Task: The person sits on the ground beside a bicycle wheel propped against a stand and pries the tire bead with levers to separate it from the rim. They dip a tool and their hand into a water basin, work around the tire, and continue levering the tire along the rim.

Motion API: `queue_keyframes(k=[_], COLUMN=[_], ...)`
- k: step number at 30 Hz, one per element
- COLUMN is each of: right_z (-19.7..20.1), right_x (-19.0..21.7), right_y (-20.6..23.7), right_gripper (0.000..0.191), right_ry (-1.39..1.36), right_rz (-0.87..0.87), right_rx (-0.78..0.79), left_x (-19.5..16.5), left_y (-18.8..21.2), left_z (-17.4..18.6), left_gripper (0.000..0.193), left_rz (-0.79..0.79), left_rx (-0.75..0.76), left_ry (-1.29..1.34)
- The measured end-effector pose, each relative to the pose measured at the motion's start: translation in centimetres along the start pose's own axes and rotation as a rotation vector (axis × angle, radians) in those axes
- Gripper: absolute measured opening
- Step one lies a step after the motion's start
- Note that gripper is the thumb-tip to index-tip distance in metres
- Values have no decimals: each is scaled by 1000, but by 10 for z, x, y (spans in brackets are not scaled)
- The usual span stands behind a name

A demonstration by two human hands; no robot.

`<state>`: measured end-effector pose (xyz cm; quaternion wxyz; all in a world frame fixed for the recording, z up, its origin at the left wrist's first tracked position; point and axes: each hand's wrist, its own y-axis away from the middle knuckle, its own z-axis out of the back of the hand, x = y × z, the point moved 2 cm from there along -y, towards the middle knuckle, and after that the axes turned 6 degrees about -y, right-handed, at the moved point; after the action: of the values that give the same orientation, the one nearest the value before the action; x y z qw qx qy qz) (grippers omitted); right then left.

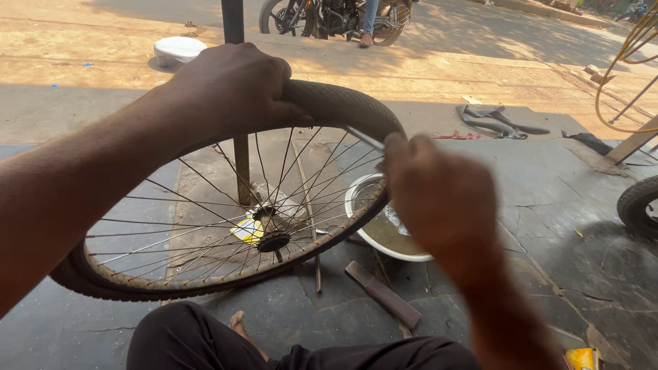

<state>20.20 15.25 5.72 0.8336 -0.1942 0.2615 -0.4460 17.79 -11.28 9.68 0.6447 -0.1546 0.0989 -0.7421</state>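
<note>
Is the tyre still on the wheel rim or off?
On: the tyre wraps the rim all round; the left hand grips its top.

Water basin (pixel 363 236), wooden-handled tool (pixel 382 294), parked motorcycle (pixel 329 17), white bowl (pixel 178 49)

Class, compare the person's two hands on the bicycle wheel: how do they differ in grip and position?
The left hand clamps over the top of the tyre; the right hand sits lower, at the wheel's right side, pinching a thin metal tool against the rim. The left holds no tool. Both are bare.

bicycle wheel (pixel 226 226) | black tyre, rusty rim, tilted upright | thin metal tool (pixel 363 138) at tyre edge
</note>
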Motion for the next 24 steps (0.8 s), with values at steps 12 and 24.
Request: queue_keyframes(k=[12,24], right_z=[-200,24], right_x=[58,-80], right_y=[35,-52], right_gripper=[56,42], right_ry=[-951,-473], right_rz=[-98,9], right_rx=[-598,467], left_x=[9,-15], left_y=[-25,-20], left_z=[-3,1], left_gripper=[61,58], left_rz=[-56,-82], left_rx=[-29,30], left_ry=[72,36])
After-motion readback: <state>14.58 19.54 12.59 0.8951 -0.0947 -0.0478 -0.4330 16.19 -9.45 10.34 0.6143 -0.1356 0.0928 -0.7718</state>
